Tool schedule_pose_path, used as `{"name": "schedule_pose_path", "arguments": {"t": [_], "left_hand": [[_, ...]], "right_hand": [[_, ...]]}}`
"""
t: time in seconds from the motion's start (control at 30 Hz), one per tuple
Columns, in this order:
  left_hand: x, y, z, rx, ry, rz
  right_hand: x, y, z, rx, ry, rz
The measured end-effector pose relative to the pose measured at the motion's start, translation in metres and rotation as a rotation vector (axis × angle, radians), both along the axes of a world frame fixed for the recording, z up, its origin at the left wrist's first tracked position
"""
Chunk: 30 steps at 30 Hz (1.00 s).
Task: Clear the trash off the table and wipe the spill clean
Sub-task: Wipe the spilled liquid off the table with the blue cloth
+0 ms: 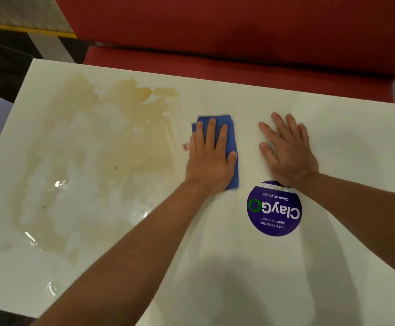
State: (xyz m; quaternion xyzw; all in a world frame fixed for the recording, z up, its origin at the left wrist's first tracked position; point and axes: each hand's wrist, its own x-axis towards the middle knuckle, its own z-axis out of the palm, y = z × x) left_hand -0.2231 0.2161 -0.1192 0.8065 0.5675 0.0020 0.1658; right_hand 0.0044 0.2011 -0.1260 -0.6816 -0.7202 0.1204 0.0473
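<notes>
Left hand (209, 158) flat, fingers straight, pressing folded blue cloth (229, 147) onto smooth white table (333, 267), just right of spill. Right hand (288, 151) flat, fingers spread on bare tabletop beside cloth. Spill (92, 156): wide tan streaky wet film, glossy glints. Round purple sticker (274, 209) near right wrist. Red padded bench (238, 43) beyond table.

Red padded bench (238, 31) behind white table (333, 267) — dark floor (1, 74) at left.
</notes>
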Motion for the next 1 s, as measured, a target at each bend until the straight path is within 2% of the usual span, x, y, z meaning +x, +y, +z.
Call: {"name": "schedule_pose_path", "arguments": {"t": [0.13,0.2,0.27,0.33,0.4,0.47,0.57,0.67,0.83,1.0], "left_hand": [[0.009,0.017,0.008,-0.080,0.037,0.030],[-0.001,0.004,0.020,-0.149,0.001,-0.044],[-0.024,-0.014,0.037,-0.296,-0.139,-0.146],[-0.061,-0.031,0.052,-0.414,-0.353,-0.150],[-0.108,-0.048,0.059,-0.356,-0.452,-0.108],[-0.158,-0.064,0.057,-0.247,-0.405,-0.060],[-0.222,-0.082,0.046,-0.202,-0.341,0.017],[-0.265,-0.089,0.040,-0.160,-0.290,0.024],[-0.286,-0.069,0.031,-0.090,-0.197,-0.119],[-0.291,-0.061,0.019,-0.090,-0.106,-0.262]], "right_hand": [[-0.002,0.000,0.003,-0.009,-0.013,0.001],[-0.004,-0.002,0.007,-0.018,-0.020,0.004],[-0.005,-0.003,0.009,-0.036,-0.016,-0.006],[-0.011,0.002,0.017,-0.078,0.003,-0.046],[-0.023,0.013,0.033,-0.144,0.052,-0.103],[-0.042,0.019,0.054,-0.123,0.127,-0.119],[-0.092,0.007,0.063,-0.104,0.181,-0.002],[-0.142,-0.019,0.034,-0.165,0.007,0.039],[-0.180,-0.056,0.018,-0.116,-0.056,-0.160],[-0.242,-0.167,0.017,-0.098,-0.025,-0.206]]}}
